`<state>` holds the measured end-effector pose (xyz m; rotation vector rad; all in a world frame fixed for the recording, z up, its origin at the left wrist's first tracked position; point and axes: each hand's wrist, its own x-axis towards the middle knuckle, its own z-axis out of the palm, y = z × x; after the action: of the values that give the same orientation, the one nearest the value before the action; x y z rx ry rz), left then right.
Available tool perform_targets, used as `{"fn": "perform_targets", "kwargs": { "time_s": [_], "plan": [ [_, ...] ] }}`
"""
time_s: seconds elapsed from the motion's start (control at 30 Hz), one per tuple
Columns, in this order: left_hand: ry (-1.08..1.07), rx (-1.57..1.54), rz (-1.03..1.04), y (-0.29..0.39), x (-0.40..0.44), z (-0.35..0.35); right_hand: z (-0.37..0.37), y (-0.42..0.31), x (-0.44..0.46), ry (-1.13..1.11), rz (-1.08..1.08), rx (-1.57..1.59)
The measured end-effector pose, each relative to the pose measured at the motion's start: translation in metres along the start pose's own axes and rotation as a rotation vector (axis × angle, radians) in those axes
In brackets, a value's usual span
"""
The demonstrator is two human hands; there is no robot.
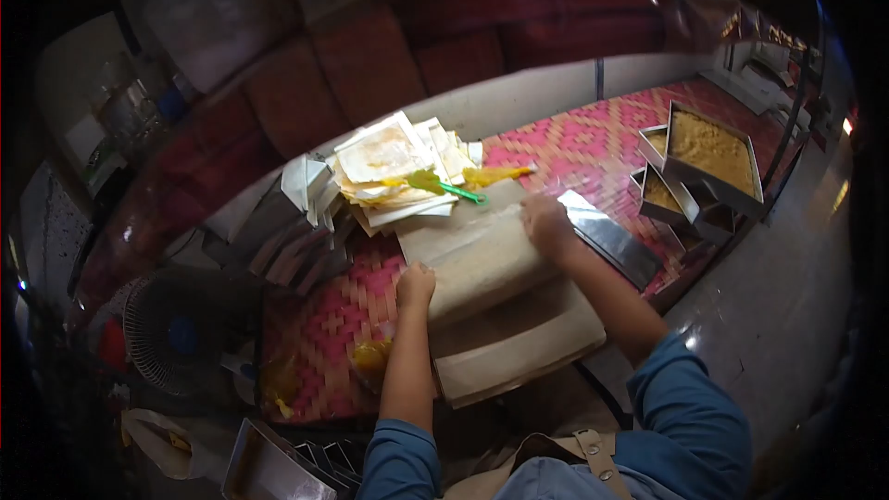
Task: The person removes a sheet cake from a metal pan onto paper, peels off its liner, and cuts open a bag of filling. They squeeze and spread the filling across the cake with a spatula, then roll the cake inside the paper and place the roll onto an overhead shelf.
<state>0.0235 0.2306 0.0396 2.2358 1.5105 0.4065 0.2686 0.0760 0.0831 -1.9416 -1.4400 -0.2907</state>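
Note:
A wide sheet of pale brown paper (482, 264) lies folded or curled over more sheets in front of me. My left hand (416, 285) is closed on its left edge. At its upper right edge my right hand (548, 225) grips the paper with bent fingers. The lower sheets (523, 352) reach toward my body. Just beyond the paper, a green-handled brush (461, 192) rests beside a stack of stained white papers (384, 153).
Filled metal tins (713, 153) are stacked at the right on the pink woven mat (574, 134). A shiny metal piece (611, 241) lies right of my right hand. A fan (176, 333) stands at the left. Yellow-filled bags (372, 359) lie near my left forearm.

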Motion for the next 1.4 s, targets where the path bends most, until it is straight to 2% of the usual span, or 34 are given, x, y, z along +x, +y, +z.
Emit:
{"fn": "perform_targets", "kwargs": {
  "time_s": [0.07,0.13,0.17,0.23,0.27,0.3,0.33,0.37,0.4,0.43,0.47,0.53,0.57,0.63,0.7,0.73,0.77,0.8,0.83,0.9,0.97,1.0,1.03,1.1,1.17,1.23,1.27,1.3,1.33,1.4],
  "plan": [
    [0.024,0.011,0.007,-0.001,0.009,0.003,0.023,-0.030,-0.030,0.032,-0.286,-0.287],
    [0.028,0.067,0.060,-0.007,0.023,0.007,0.024,-0.061,-0.055,-0.084,-0.575,-0.155],
    [0.030,0.067,0.063,-0.001,0.021,-0.001,0.023,-0.066,-0.054,-0.080,-0.575,-0.156],
    [0.238,-0.130,0.022,0.016,0.015,-0.020,0.021,-0.070,-0.050,-0.079,-0.518,-0.102],
    [0.241,-0.130,0.026,0.025,0.008,-0.028,0.025,-0.067,-0.040,-0.139,-0.495,-0.045],
    [0.499,-0.153,0.248,0.034,-0.003,-0.034,0.030,-0.064,-0.029,-0.139,-0.493,-0.043],
    [0.752,-0.173,0.471,0.044,-0.020,-0.042,0.031,-0.066,-0.013,-0.357,-0.402,-0.070],
    [0.697,-0.223,0.610,0.057,-0.051,-0.050,0.032,-0.069,0.002,-0.571,-0.309,-0.094],
    [0.429,-0.201,0.495,0.064,-0.091,-0.048,0.034,-0.071,0.015,-0.570,-0.307,-0.088],
    [0.185,-0.157,0.552,0.076,-0.124,-0.053,0.037,-0.073,0.028,-0.718,-0.221,-0.064],
    [0.081,-0.001,0.685,0.064,-0.142,-0.032,0.038,-0.073,0.039,-0.865,-0.136,-0.040],
    [-0.267,0.186,0.626,0.037,-0.177,0.013,0.045,-0.072,0.049,-0.908,-0.132,0.011],
    [-0.268,0.190,0.619,0.035,-0.183,0.017,0.046,-0.073,0.052,-0.952,-0.126,0.052],
    [-0.141,-0.030,0.539,0.033,-0.196,0.018,0.047,-0.078,0.045,-0.983,-0.096,0.008],
    [-0.136,-0.093,0.501,0.034,-0.190,0.013,0.041,-0.078,0.031,-1.089,-0.086,0.080],
    [-0.170,-0.367,0.306,0.044,-0.180,-0.003,0.025,-0.084,0.022,-1.094,-0.078,0.077],
    [-0.205,-0.635,0.107,0.047,-0.174,-0.013,0.000,-0.093,0.011,-1.146,-0.007,0.210],
    [-0.206,-0.677,0.065,0.029,-0.153,0.001,-0.014,-0.096,-0.001,-1.190,0.069,0.345],
    [-0.209,-0.715,0.025,0.011,-0.129,0.016,0.000,-0.085,-0.014,-1.262,0.109,0.321],
    [-0.354,-0.581,0.078,0.022,-0.100,-0.002,-0.038,-0.089,-0.050,-1.215,0.400,0.753],
    [-0.393,-0.498,0.180,0.044,-0.084,-0.007,-0.026,-0.067,-0.088,-1.174,0.310,0.949],
    [-0.485,-0.235,0.269,0.065,-0.083,-0.019,-0.029,-0.053,-0.097,-1.169,0.221,0.874],
    [-0.565,0.032,0.354,0.080,-0.083,-0.027,-0.041,-0.043,-0.095,-1.164,0.229,0.867],
    [-0.546,0.055,0.412,0.095,-0.082,-0.019,-0.070,-0.014,-0.078,-1.068,0.234,0.595],
    [-0.645,0.085,0.602,0.111,-0.088,-0.020,-0.095,0.017,-0.079,-0.501,0.551,0.496],
    [-0.712,0.042,0.666,0.117,-0.091,-0.015,-0.112,0.053,-0.079,-0.309,0.441,0.131],
    [-0.787,0.001,0.755,0.121,-0.096,-0.013,-0.110,0.071,-0.089,-0.308,0.445,0.129],
    [-0.860,-0.041,0.843,0.125,-0.102,-0.013,-0.103,0.090,-0.098,-0.413,0.386,-0.037],
    [-0.846,-0.010,0.845,0.131,-0.114,-0.018,-0.095,0.104,-0.102,-0.518,0.321,-0.202],
    [-0.766,0.059,0.823,0.137,-0.137,-0.029,-0.085,0.121,-0.104,-0.600,0.334,-0.214]
  ]
}}
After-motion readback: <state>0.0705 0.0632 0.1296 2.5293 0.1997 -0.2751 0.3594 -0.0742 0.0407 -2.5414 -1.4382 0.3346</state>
